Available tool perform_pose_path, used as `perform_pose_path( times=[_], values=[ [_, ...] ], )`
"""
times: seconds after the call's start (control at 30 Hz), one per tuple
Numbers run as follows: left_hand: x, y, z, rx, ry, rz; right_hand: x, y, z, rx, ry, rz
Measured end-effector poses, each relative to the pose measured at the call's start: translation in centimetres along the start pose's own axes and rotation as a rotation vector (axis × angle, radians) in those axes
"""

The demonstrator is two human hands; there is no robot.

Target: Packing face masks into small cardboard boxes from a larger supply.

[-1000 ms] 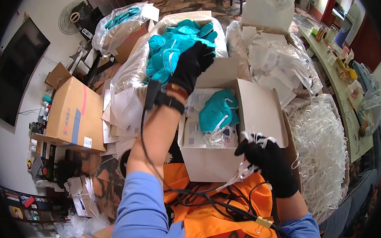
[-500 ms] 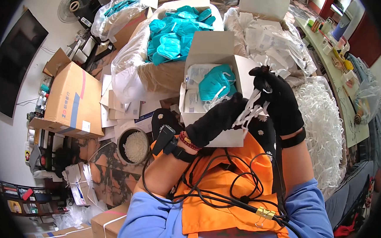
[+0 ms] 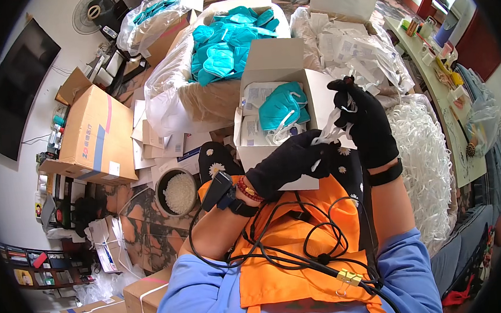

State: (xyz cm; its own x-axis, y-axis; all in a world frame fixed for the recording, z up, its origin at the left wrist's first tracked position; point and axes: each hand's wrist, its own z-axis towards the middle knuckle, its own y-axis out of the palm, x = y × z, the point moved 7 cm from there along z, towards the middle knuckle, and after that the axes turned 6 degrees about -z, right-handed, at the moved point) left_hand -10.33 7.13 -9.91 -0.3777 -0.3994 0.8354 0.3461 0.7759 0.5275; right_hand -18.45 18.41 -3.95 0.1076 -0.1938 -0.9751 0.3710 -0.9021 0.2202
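Observation:
My left hand (image 3: 290, 161), in a black glove, is closed on one end of a small bunch of white elastic straps (image 3: 332, 127). My gloved right hand (image 3: 368, 127) pinches the upper part of the same bunch, so it spans the gap between my hands. Just beyond them stands an open white cardboard box (image 3: 253, 155) with its lid up. Inside it, teal folded face masks (image 3: 276, 110) with white straps lie on top of white printed packets (image 3: 253, 131). My left hand is over the box's near right corner.
A lined carton of loose teal masks (image 3: 219, 56) stands beyond the box, with a carton of white packets (image 3: 354, 48) to its right. A heap of white straps (image 3: 419, 172) lies right of my arm. At left are a bowl of white pellets (image 3: 179, 193) and a brown carton (image 3: 91, 137).
My left hand has turned and shifted slightly, gathering the hanging strap ends into its grip. The straps now run bunched between both hands. My right hand has barely moved.

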Motion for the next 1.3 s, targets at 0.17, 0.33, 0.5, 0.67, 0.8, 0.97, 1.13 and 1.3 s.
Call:
perform_pose_path(
  times=[0.17, 0.33, 0.5, 0.67, 0.8, 0.97, 1.13, 1.3],
  values=[
    [2.4, 0.2, -0.1, 0.045, 0.468, 0.819, 0.4, 0.4, -0.1, 0.014, 0.037, 0.057],
    [-0.4, -0.9, -0.5, 0.079, -0.066, 0.055, -0.4, -0.6, -0.1, 0.055, -0.061, -0.021],
    [-1.3, -0.5, -0.7, -0.003, -0.053, -0.083, 0.7, -1.1, 0.2, 0.049, -0.024, 0.100],
    [-1.2, -0.2, -1.4, 0.038, -0.109, 0.018, 0.8, -2.4, 0.1, 0.119, 0.004, 0.034],
    [-1.2, -0.9, -1.5, 0.043, -0.105, 0.019, 0.8, -2.2, -0.6, 0.167, 0.040, 0.039],
    [0.3, -6.0, -2.2, 0.240, 0.022, 0.443, -0.4, -1.9, -1.8, 0.137, 0.025, 0.073],
    [1.3, -5.2, -2.7, 0.096, -0.003, 0.613, 1.1, -1.5, -1.3, -0.005, 0.082, 0.228],
    [1.9, -6.6, -3.9, 0.183, -0.150, 0.556, -2.1, -4.1, -0.8, 0.118, -0.172, 0.022]
  ],
)
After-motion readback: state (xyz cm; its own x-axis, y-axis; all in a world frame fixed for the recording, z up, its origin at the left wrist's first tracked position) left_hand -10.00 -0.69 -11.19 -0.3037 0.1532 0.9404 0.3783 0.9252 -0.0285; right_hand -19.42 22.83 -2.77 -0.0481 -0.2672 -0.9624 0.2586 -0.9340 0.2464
